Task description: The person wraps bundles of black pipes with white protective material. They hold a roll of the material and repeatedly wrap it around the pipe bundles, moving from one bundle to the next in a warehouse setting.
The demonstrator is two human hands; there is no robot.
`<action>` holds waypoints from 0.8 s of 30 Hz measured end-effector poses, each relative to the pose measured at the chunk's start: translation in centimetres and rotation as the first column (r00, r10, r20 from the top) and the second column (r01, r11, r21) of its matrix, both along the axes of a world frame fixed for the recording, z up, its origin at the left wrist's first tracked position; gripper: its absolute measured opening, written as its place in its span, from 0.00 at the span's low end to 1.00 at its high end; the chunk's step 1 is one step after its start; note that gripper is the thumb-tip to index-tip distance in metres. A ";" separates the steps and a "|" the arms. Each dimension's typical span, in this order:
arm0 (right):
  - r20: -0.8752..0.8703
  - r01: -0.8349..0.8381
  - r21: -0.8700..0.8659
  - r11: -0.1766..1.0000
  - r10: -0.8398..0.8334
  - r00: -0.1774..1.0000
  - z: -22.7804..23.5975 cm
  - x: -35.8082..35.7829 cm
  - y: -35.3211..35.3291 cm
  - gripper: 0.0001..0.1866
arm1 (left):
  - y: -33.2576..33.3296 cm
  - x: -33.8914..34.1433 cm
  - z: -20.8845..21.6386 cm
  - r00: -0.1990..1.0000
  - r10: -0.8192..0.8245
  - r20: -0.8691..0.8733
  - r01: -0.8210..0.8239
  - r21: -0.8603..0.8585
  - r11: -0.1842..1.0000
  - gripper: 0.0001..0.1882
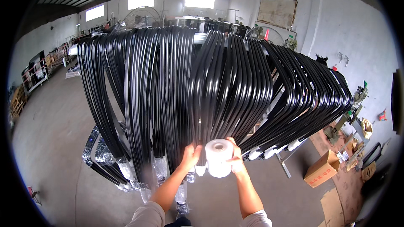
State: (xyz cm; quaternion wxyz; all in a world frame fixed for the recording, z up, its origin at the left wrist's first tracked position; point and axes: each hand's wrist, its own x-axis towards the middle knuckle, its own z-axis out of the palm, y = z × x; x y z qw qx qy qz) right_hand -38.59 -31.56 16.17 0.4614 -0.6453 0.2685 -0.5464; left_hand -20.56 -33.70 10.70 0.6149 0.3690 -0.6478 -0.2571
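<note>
My right hand (236,159) is closed around a roll of clear plastic film (219,164), which stands nearly upright with its core facing up. Just left of the roll, my left hand (191,154) grips the lower part of a bundle of bent black strips (206,96). The fingers of that hand are partly hidden by the strips. A white wrapped end (200,170) of the bundle shows below, between my hands. Many more glossy black strips (143,71) hang in bundles over a long rack on both sides.
Bundles at the left have film-wrapped lower ends (125,169). An open cardboard box (322,169) sits on the floor at the right, near a metal rack leg (283,166). Flat cardboard (332,206) lies nearer. Machines (357,96) line the right wall.
</note>
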 end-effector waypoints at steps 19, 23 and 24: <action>0.256 0.073 0.234 0.970 -0.133 0.957 14.0 5.4 -4.5 0.22 | -7.2 -0.1 11.1 0.969 -0.054 -0.243 0.085 0.118 0.989 0.19; 0.329 -0.042 0.222 0.974 -0.035 0.944 13.3 4.3 -5.7 0.22 | -7.0 -0.2 11.7 0.982 -0.023 -0.186 0.043 0.105 0.994 0.19; 0.349 -0.029 0.258 0.966 -0.065 0.935 12.3 4.1 -5.8 0.21 | -6.3 0.0 11.4 0.981 -0.062 -0.184 0.086 0.126 0.988 0.18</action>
